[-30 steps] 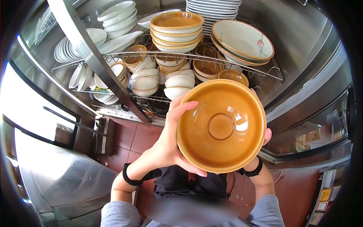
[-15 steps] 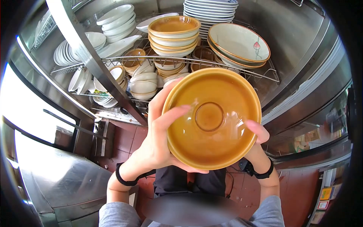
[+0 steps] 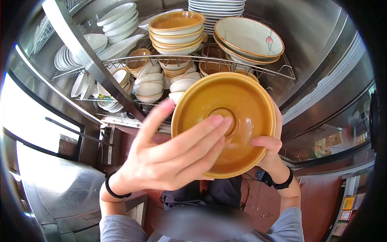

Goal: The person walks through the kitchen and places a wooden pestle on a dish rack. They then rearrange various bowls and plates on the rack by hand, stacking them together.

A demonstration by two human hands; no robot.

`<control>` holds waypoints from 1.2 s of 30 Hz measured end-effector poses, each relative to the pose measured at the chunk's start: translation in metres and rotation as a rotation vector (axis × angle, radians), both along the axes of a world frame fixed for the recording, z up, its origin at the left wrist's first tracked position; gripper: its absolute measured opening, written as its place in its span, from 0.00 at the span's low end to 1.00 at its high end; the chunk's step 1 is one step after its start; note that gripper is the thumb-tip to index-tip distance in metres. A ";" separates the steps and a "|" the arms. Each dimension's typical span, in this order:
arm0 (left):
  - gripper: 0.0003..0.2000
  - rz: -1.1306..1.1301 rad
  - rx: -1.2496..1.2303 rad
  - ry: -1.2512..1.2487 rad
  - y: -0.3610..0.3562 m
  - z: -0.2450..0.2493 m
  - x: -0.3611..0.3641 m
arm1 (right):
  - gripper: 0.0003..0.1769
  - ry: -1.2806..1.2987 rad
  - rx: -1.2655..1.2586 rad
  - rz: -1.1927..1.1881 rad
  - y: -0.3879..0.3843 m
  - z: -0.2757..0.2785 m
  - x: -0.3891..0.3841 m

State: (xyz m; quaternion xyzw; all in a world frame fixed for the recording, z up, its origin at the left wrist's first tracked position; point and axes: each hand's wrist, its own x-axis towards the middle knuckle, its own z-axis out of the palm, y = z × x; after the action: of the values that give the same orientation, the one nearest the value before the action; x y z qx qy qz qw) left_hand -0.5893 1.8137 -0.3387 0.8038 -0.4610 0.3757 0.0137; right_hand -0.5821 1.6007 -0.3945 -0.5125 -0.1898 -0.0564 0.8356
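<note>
A glossy amber-brown bowl faces me, its inside showing a ring at the centre. My right hand grips it at the right rim, thumb over the edge and the other fingers hidden behind. Stretched across the lower left of the bowl is my left hand, its fingers extended over the inner ring and its thumb pointing up past the left rim. Behind the bowl, a stack of brown-lined bowls stands on the wire rack.
The wire rack also carries large flower-painted bowls, a stack of white plates and white dishes. Small bowls fill the lower shelf. A metal post rises at left; a steel cabinet stands lower left.
My left hand has let go of the left rim and swung over the bowl's inside with fingers stretched out. The right hand keeps its hold; the bowl stays nearly in place.
</note>
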 end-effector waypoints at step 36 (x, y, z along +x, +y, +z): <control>0.66 -0.521 -0.613 0.469 0.005 -0.018 0.072 | 0.38 -0.941 -0.652 -0.595 -0.005 0.025 0.052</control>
State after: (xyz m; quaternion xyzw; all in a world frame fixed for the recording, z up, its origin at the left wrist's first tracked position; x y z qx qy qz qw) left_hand -0.5173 1.8189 -0.3568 0.6834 -0.4998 0.2865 0.4483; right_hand -0.5300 1.5952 -0.3700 -0.6911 -0.3933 -0.4439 0.4131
